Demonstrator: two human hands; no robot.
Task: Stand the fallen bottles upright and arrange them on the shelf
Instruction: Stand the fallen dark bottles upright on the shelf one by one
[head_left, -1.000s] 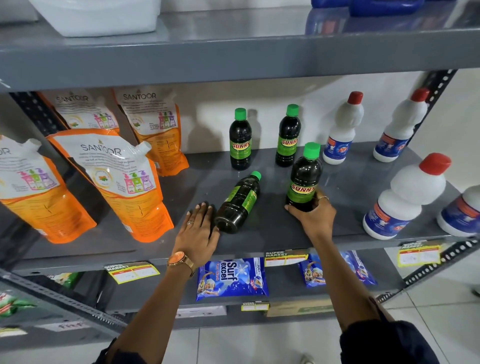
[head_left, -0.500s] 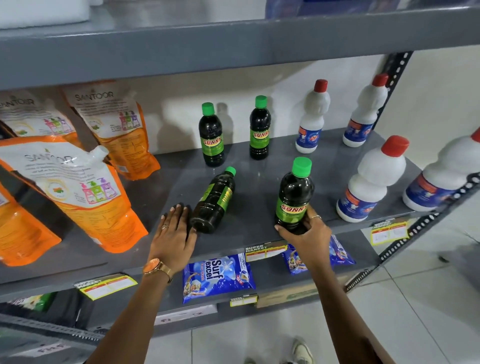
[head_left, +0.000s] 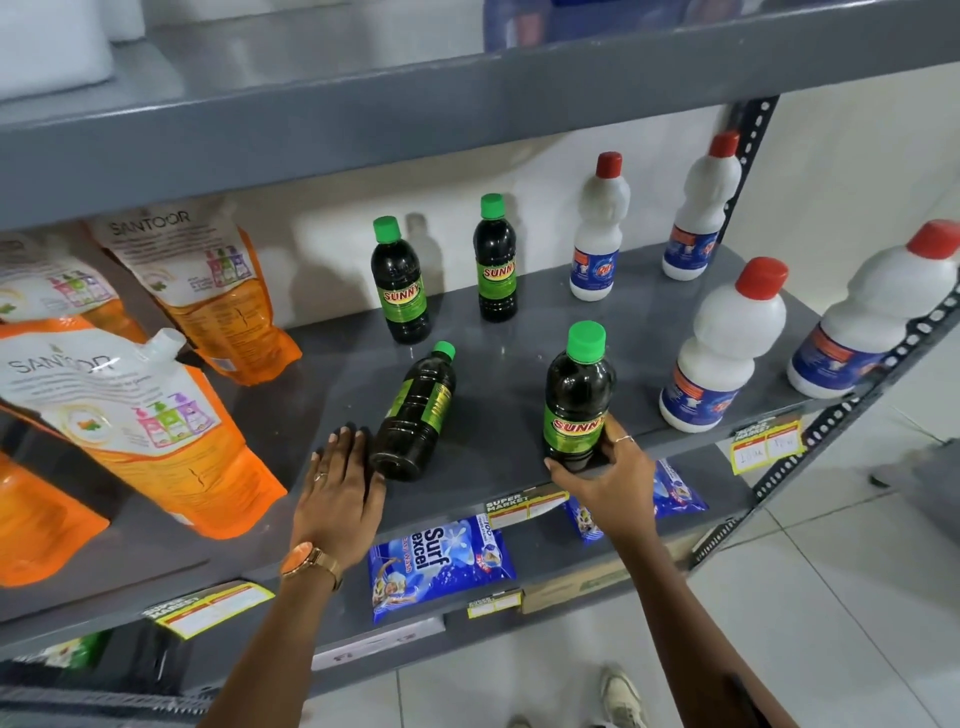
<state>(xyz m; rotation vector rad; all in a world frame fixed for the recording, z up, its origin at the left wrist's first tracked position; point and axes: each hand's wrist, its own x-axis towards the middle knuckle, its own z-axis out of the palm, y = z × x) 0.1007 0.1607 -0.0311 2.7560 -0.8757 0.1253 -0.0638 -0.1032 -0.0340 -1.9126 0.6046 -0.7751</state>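
On the grey shelf (head_left: 509, 374) a dark green-capped bottle (head_left: 415, 410) lies on its side, cap pointing to the back. My left hand (head_left: 340, 488) rests flat on the shelf, fingers apart, touching the fallen bottle's base. My right hand (head_left: 605, 478) grips the lower part of an upright dark bottle (head_left: 576, 395) near the shelf's front edge. Two more dark bottles stand upright at the back: the left one (head_left: 399, 283) and the right one (head_left: 494, 260).
Several white red-capped bottles (head_left: 724, 348) stand on the shelf's right side. Orange refill pouches (head_left: 130, 415) lean at the left. A grey shelf (head_left: 363, 119) hangs overhead. Blue detergent packets (head_left: 436, 561) lie on the lower shelf. A perforated upright post (head_left: 852, 415) borders the right.
The view has shifted left and closer. My right hand keeps its grip on the upright bottle, now nearer the front edge. My left hand stays by the fallen bottle's base.
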